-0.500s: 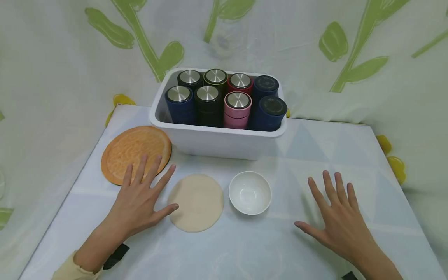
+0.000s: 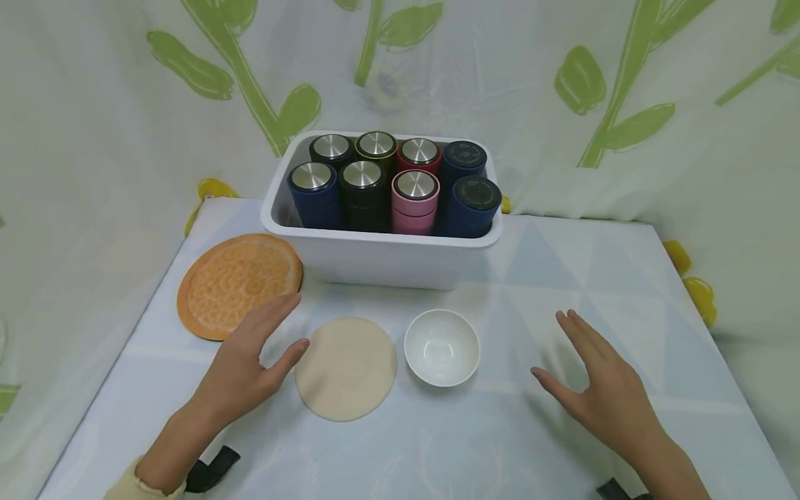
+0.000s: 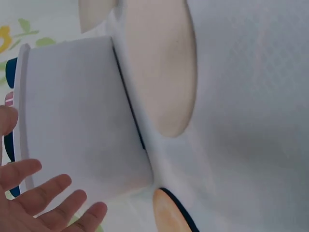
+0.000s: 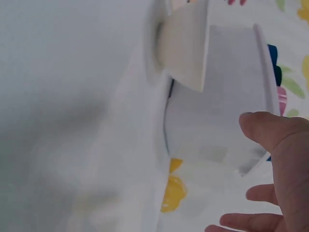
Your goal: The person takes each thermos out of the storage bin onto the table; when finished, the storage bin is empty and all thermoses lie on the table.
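My left hand hovers with straight fingers between the orange-brown round mat and a pale beige disc; its fingertips overlap the mat's lower edge in the head view. Nothing is in its grasp. To the right of the white bowl, my right hand is held over the table, fingers extended and thumb spread, holding nothing. The bowl stands upright with nothing inside it. In the left wrist view, spread fingers overlap the side of the white bin.
At the back of the table the white bin holds several upright flasks, among them a pink one and a dark blue one. A curtain with green leaves hangs behind the table's far edge.
Both hands have turned from palm-down with spread fingers to more edge-on, fingers closer together. The left fingertips cover less of the mat. The head view has shifted slightly.
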`<state>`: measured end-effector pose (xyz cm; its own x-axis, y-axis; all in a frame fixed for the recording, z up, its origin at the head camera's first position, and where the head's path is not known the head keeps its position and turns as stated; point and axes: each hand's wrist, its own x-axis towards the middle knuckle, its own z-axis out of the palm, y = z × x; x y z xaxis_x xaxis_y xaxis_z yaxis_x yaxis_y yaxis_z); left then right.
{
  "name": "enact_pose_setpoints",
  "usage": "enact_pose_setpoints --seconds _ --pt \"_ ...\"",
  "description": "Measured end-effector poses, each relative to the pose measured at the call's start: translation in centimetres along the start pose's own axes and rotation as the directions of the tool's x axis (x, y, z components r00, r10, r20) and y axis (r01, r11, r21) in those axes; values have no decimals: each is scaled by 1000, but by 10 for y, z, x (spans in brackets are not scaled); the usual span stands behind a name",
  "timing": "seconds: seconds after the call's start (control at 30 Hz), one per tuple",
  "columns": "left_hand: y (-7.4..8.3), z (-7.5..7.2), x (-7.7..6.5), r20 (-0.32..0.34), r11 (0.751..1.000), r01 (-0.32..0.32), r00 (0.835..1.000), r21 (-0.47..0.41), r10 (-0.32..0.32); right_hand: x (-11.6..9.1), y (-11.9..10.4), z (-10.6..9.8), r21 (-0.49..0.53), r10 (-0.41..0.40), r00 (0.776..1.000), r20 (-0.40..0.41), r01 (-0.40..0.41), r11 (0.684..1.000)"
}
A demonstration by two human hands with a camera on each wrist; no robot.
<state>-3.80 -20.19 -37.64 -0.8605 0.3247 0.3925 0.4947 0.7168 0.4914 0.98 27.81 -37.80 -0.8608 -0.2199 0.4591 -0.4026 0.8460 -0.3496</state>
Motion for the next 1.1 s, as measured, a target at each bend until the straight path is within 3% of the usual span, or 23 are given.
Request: enact_pose_setpoints --seconds 0.13,0.27,0.4,0.63,0.87,1.1 --pt "-3 -3 2 -109 991 8 994 -131 -22 16 -6 -2 99 17 1000 -12 -16 995" --pt "-3 -6 6 -157 972 31 985 -231 -68 34 -13 -4 155 36 999 -34 -31 987" --pt "0 -9 9 -158 950 94 977 -297 -146 49 -18 -5 193 36 998 -51 -25 981" --pt "4 -26 21 -140 922 218 951 -321 -274 72 -22 -5 197 28 998 -49 -18 980" --pt "2 -42 47 -163 908 221 942 -356 -293 87 -26 -12 211 -5 996 -91 24 977" --pt "-4 -56 67 -192 875 208 929 -438 -317 110 -38 -23 182 -56 994 -97 73 980"
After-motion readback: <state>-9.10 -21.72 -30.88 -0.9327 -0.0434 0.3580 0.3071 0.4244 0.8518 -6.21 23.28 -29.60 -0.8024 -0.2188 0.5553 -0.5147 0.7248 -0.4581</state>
